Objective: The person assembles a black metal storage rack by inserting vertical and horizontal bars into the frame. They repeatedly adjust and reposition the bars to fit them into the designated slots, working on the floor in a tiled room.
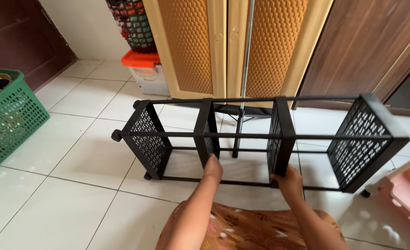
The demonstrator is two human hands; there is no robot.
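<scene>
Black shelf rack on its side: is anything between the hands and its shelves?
Nothing visible. The left hand already touches the second shelf panel of the black rack, and the right hand grips the third panel.

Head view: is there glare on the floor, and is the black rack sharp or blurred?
Head view: soft daylight, pale glare on the tiled floor at lower right; the black rack is sharp, with faint shadow beneath; the left hand and right hand are slightly soft.
</scene>
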